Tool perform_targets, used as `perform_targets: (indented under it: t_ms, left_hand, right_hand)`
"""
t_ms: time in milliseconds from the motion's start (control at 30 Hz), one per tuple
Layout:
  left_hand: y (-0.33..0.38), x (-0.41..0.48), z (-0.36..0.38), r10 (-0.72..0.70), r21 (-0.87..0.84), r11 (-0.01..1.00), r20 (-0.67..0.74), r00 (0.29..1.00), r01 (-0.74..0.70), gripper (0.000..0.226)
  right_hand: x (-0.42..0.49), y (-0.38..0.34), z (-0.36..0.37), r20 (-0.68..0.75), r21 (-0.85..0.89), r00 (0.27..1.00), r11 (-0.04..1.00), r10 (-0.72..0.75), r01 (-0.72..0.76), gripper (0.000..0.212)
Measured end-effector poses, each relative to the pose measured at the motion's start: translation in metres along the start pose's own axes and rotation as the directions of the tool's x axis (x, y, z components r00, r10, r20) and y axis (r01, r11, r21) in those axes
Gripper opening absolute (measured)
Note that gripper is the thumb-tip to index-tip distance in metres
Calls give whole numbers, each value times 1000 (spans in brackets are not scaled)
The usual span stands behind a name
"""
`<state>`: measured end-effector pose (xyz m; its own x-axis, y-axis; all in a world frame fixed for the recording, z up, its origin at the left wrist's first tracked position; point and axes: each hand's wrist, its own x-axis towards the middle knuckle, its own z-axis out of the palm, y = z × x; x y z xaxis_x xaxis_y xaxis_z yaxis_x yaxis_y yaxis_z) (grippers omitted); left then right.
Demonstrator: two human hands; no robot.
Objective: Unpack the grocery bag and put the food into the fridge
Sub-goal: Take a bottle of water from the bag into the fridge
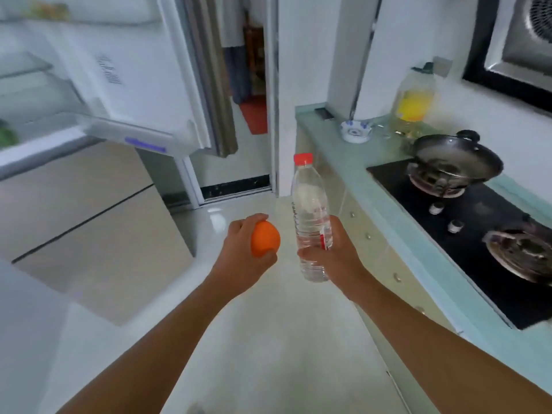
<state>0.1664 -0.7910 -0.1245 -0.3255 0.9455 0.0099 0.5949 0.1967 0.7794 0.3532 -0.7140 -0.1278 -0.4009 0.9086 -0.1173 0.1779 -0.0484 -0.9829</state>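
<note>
orange (265, 242) gripped left, bottle (310, 216) gripped right

This is a home kitchen. An open fridge (140, 70) with glass shelves stands on the left. Along the right runs a pale green countertop (343, 153) with a built-in two-burner gas hob (484, 222), a dark wok (457, 158) on the far burner, a jug of cooking oil (413, 97) and a range hood (522, 40) above. Glossy floor tiles (268, 339) lead to a doorway (248, 85).

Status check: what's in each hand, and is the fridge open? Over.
Left hand grips orange. Right hand grips water bottle, upright, cap on. Fridge door open, upper left; no obstacle seen on the way.
</note>
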Motion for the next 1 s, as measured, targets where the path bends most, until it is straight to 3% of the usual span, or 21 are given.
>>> perform_targets:
  t_ms: [233,500,633,1000]
  left_hand:
    - [-116,-16,-154,-101,39,993,-157,982,108,75]
    - [-231,-31,-308,-116,64,988,-279,953,139,71]
    - [-263,-26,-359,-163,61,979,-325,931,192,71]
    - [-310,64,-440,-182,41,974,-432,883,221,70]
  right_hand:
    - [48,-35,193,163,-26,984,997,-69,74,63]
    - [74,-81,390,294,66,948,992,-124,109,54]
    - [91,-96,445,363,35,922,990,-138,135,61]
    - [209,-136,533,472,57,864,984,-174,167,54]
